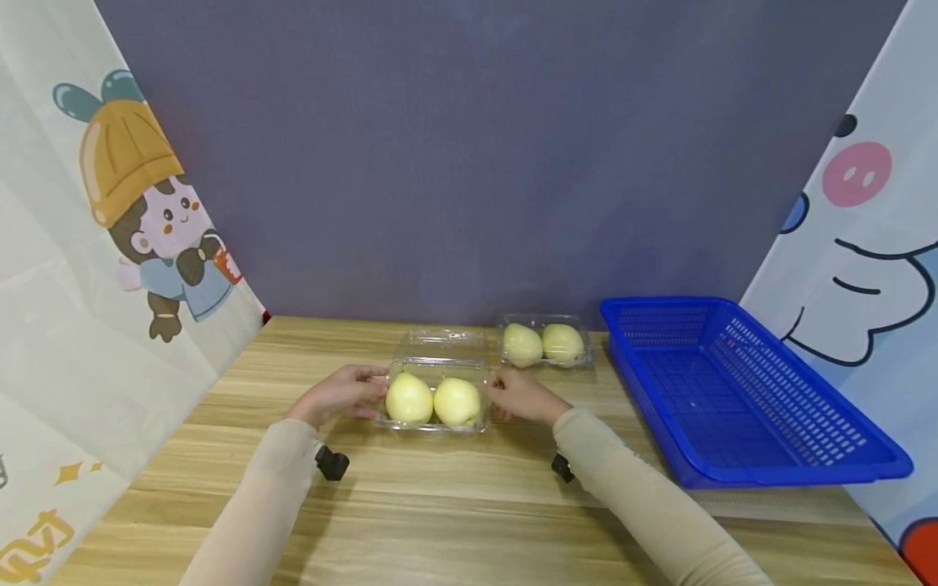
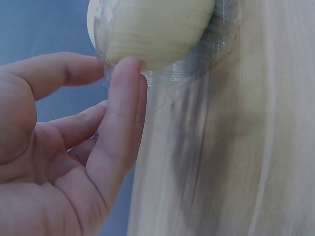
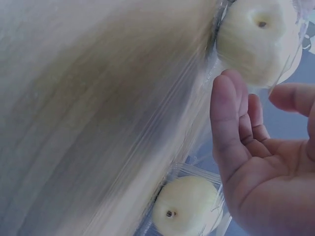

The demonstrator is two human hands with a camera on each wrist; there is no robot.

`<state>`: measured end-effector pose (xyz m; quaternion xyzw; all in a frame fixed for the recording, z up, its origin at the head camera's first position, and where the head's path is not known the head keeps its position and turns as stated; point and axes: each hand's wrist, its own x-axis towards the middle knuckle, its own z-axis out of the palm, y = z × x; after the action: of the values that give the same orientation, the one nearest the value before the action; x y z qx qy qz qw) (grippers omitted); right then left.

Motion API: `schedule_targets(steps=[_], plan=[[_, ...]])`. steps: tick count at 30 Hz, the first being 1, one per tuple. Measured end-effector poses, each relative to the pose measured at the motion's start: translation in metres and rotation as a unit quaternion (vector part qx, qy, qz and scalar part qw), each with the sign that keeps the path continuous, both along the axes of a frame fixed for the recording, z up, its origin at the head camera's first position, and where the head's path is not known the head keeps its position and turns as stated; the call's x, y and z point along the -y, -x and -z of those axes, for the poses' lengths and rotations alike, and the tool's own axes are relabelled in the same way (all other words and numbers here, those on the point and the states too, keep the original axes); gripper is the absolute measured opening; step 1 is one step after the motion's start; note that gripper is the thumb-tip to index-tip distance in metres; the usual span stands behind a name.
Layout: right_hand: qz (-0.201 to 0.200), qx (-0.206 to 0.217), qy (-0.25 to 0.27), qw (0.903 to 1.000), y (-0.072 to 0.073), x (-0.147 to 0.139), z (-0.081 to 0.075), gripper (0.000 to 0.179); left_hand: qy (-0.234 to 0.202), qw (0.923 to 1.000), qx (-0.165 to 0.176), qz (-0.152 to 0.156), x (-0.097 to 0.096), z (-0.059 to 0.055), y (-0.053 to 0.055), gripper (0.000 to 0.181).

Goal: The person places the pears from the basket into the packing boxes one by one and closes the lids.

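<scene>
A clear plastic clamshell box (image 1: 422,422) sits on the table with its lid (image 1: 442,347) tilted back and open. Inside it, side by side, are two pale yellow pears (image 1: 409,399). At the box's left side my left hand (image 1: 348,393) pinches the rim between thumb and fingers; the left wrist view shows the fingertips (image 2: 126,73) against the plastic beside one pear (image 2: 157,29). My right hand (image 1: 523,394) grips the opposite side, thumb and fingers at the edge near the other pear (image 3: 258,44).
Behind to the right stands a second clear box (image 1: 545,358) holding two pears (image 1: 522,346), its lid down. A large blue plastic basket (image 1: 663,435) lies at the right of the wooden table (image 1: 410,521). A grey panel (image 1: 440,163) rises along the back edge.
</scene>
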<state>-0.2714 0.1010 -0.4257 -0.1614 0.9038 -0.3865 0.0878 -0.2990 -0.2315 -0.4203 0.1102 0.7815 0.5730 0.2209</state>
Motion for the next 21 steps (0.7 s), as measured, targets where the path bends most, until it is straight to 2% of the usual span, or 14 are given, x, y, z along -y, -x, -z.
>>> schedule_targets(steps=[8,17,21], plan=[[0.002,0.012,0.020,0.9997,0.002,-0.001,0.001,0.022,-0.013,0.9999,0.002,0.010,0.005,0.006,0.006,0.062],[0.006,0.024,0.030,0.9992,0.001,0.001,0.000,0.021,-0.025,0.9996,-0.011,0.003,0.006,0.015,0.021,0.060],[0.004,0.026,0.034,0.9991,0.000,0.001,0.001,0.021,-0.026,0.9996,-0.007,0.001,0.005,0.016,0.026,0.061]])
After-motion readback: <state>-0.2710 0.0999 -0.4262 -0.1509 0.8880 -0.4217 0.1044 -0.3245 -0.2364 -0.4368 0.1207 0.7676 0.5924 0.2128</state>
